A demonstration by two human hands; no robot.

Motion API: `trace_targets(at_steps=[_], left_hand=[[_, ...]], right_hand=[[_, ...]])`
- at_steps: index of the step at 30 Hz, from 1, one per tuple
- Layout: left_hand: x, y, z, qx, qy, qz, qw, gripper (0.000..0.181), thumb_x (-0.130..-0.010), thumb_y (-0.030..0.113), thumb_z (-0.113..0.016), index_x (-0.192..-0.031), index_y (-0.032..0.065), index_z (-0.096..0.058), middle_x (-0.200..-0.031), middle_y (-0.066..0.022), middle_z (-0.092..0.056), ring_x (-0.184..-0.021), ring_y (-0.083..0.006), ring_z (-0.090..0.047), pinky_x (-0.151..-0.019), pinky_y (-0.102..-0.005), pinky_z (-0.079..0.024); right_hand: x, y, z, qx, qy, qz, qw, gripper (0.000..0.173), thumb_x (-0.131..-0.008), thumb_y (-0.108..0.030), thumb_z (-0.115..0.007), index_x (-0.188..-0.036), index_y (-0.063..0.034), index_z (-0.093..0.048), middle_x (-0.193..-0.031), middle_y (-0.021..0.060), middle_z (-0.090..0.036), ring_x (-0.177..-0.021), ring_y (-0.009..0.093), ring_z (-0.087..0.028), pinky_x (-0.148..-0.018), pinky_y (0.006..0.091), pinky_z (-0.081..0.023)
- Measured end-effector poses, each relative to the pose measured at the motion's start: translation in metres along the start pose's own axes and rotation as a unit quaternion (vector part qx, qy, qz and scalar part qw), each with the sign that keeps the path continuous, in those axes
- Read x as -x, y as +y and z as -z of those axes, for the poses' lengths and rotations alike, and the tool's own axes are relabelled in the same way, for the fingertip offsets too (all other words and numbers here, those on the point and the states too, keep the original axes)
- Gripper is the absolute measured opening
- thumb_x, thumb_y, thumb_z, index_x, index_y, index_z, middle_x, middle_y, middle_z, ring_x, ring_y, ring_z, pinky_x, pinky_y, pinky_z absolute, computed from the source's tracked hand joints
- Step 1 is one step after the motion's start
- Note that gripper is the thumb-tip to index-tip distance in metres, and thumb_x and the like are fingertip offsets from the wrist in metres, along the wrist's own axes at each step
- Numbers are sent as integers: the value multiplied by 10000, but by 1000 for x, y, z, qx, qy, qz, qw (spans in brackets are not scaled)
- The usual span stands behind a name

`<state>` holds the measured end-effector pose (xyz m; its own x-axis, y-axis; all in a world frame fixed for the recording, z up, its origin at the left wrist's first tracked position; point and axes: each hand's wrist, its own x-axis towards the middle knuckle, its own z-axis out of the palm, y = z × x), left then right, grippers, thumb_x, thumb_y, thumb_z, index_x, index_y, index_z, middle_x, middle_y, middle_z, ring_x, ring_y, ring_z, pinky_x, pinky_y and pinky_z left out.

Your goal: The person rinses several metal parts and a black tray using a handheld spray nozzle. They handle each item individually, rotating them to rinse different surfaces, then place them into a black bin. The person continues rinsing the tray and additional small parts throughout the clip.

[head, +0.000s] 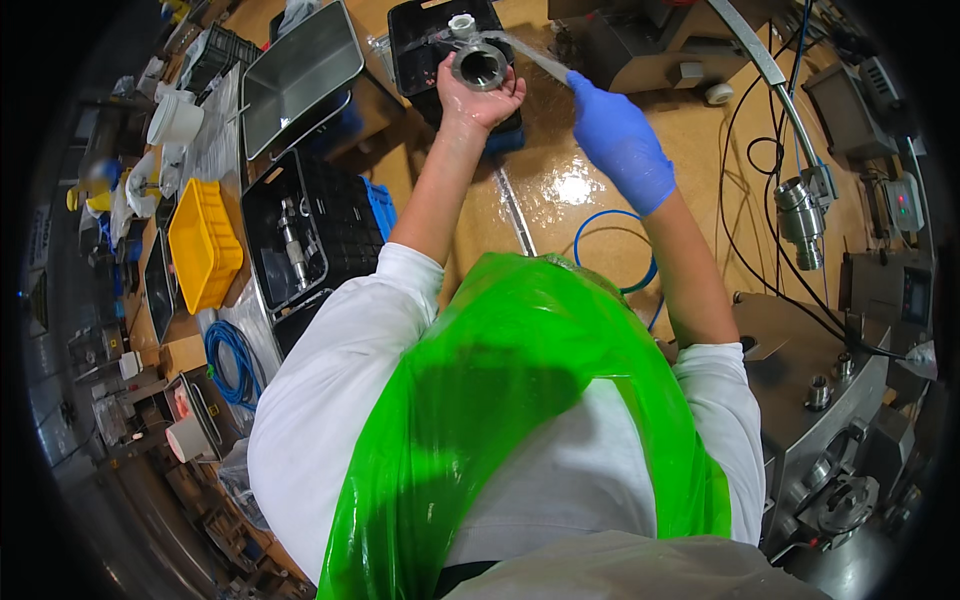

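My left hand (480, 96), bare and wet, holds a round stainless steel pipe fitting (480, 66) with its wide opening turned up towards me. A white plastic knob or cap (462, 26) shows just beyond the fitting. Below both stands a black crate (411, 71). My right hand (619, 139), in a blue glove, is closed around something mostly hidden by its fingers; a spray of water (532, 56) runs from its fingertips to the fitting and the white piece. The wet tan floor (555, 169) shines between my arms.
At left are a deep steel tub (300, 82), a black crate (311, 217) with a metal part (291, 244) inside, a yellow tray (204, 247) and a coiled blue hose (232, 364). A steel machine (802, 375) stands at right, near hanging black cables (724, 187). A blue hose (592, 217) loops on the floor.
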<state>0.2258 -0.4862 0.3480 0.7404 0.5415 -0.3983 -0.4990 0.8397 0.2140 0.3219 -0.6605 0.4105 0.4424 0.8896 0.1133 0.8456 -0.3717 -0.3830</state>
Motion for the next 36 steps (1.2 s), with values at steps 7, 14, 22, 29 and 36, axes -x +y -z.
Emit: trace_targets(at_steps=[7, 14, 22, 29, 36], left_hand=[[-12, -39, 12, -51, 11, 11, 999, 354, -745, 486, -471, -785, 146, -562, -780, -39, -563, -711, -207, -480, -643, -348, -412], [-20, -54, 36, -122, -4, 62, 991, 315, -773, 392, -477, -809, 101, -594, -842, -93, -629, -779, -266, -589, -759, -410, -480], [9, -69, 50, -129, 28, 148, 980, 490, -770, 519, -536, -913, 52, -584, -918, -128, -622, -842, -280, -589, -852, -413, -440], [9, -64, 66, -165, 57, 145, 974, 424, -786, 484, -535, -906, 79, -568, -922, -109, -616, -837, -267, -593, -822, -410, -462], [5, -65, 79, -152, 36, 155, 976, 463, -778, 473, -540, -963, 49, -565, -974, -123, -612, -893, -267, -583, -883, -402, -430]], right_hand=[[3, -24, -16, -22, -53, 37, 998, 295, -812, -109, -444, -1098, -48, -479, -833, 225, -606, -783, 371, -596, -665, 450, -474], [-26, 3, -69, -59, -82, 53, 993, 207, -776, -120, -468, -902, 8, -570, -856, 250, -599, -804, 381, -595, -698, 450, -477], [-28, 13, -111, -140, -133, -9, 981, 247, -740, -97, -480, -944, -4, -583, -913, 246, -595, -871, 389, -578, -746, 433, -470], [-22, 11, -117, -133, -159, -9, 978, 251, -714, -81, -510, -944, -8, -582, -940, 243, -591, -878, 384, -579, -747, 428, -473], [-18, 9, -118, -102, -160, -7, 982, 276, -684, -76, -548, -952, -17, -574, -931, 230, -598, -877, 375, -585, -748, 423, -477]])
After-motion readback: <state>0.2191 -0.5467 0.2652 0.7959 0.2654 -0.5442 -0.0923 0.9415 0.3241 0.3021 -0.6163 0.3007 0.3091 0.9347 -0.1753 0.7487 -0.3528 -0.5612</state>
